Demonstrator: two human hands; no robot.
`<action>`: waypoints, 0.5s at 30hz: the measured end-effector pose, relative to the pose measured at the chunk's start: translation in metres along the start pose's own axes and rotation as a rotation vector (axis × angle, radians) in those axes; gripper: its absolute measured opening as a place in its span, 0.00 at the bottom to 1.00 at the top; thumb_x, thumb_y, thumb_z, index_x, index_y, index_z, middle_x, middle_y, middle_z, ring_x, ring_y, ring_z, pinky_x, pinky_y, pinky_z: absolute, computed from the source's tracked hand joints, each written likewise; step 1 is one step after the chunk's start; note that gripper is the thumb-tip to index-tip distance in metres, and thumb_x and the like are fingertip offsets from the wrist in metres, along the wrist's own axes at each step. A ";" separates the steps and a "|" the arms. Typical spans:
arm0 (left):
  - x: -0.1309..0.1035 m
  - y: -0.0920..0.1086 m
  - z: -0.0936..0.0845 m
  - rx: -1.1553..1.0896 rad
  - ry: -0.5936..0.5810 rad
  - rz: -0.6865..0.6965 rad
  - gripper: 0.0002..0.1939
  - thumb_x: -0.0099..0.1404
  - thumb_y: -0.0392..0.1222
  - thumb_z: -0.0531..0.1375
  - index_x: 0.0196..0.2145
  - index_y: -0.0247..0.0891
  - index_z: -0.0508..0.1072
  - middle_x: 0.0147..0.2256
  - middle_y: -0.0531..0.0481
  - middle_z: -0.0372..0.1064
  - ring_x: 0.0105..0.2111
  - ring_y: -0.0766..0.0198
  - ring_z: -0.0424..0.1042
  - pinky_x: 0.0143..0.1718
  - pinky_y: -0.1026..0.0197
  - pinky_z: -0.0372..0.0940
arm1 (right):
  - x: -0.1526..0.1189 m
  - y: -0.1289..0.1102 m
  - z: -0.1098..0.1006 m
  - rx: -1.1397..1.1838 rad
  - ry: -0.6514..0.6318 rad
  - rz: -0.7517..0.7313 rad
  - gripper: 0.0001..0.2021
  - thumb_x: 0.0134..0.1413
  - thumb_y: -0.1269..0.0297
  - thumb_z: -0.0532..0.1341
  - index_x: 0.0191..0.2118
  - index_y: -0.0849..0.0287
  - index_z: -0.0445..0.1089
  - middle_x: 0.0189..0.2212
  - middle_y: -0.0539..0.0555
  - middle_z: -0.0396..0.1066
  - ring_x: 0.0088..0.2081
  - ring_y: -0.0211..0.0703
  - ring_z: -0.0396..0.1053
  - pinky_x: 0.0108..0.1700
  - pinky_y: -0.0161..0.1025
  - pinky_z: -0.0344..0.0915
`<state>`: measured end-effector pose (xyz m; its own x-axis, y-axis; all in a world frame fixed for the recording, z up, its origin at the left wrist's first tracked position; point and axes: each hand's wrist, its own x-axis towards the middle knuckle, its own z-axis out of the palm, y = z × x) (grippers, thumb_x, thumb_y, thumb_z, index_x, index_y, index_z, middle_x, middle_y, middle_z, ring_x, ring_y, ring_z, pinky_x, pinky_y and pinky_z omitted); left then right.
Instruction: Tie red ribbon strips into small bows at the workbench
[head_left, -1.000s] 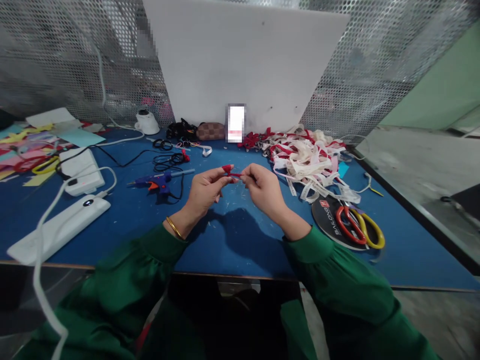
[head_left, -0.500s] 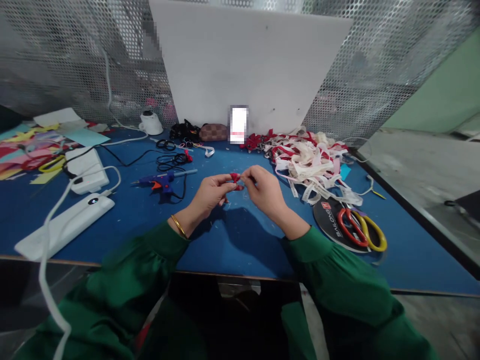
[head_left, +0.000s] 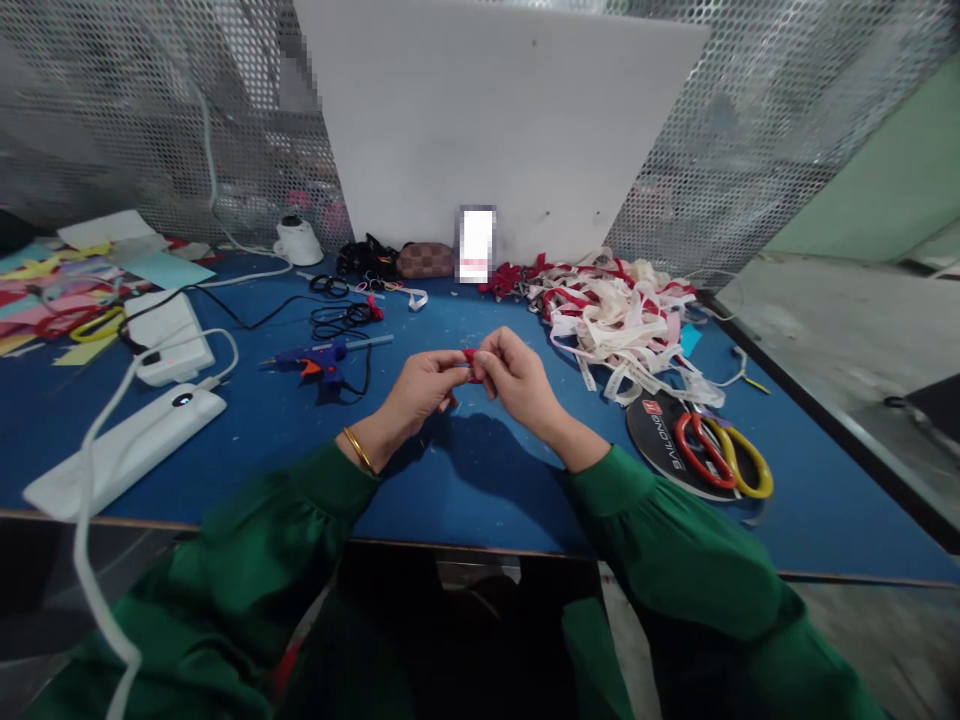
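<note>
Together, one small red ribbon piece (head_left: pixel 471 365) is pinched between the curled left hand (head_left: pixel 420 385) and right hand (head_left: pixel 516 378), raised above the blue table (head_left: pixel 465 470), left of two scissors (head_left: pixel 720 455).

Both hands (head_left: pixel 472 385) pinch red ribbon (head_left: pixel 471 364) — (above table).

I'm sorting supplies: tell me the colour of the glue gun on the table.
The glue gun is blue with an orange trigger, seen in the head view.
</note>
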<state>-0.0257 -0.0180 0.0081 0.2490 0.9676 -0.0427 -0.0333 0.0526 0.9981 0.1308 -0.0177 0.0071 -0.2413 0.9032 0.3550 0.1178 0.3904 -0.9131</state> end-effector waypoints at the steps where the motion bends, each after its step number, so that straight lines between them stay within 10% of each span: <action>1: 0.000 0.000 0.000 -0.012 -0.033 -0.015 0.14 0.54 0.45 0.68 0.35 0.34 0.78 0.27 0.52 0.74 0.11 0.78 0.54 0.18 0.67 0.60 | 0.000 0.001 -0.001 -0.029 0.014 -0.005 0.07 0.61 0.62 0.55 0.32 0.54 0.59 0.22 0.45 0.64 0.20 0.33 0.59 0.26 0.35 0.55; 15: 0.002 0.002 -0.009 -0.182 -0.226 -0.110 0.38 0.63 0.71 0.46 0.43 0.33 0.76 0.26 0.47 0.73 0.12 0.71 0.63 0.24 0.62 0.66 | 0.001 0.001 -0.010 -0.704 -0.243 -0.355 0.06 0.54 0.72 0.55 0.39 0.58 0.63 0.35 0.55 0.67 0.36 0.43 0.64 0.37 0.38 0.57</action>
<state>-0.0341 -0.0134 0.0100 0.4687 0.8753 -0.1188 -0.1617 0.2172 0.9626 0.1402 -0.0143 0.0085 -0.5701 0.6725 0.4720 0.5521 0.7390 -0.3861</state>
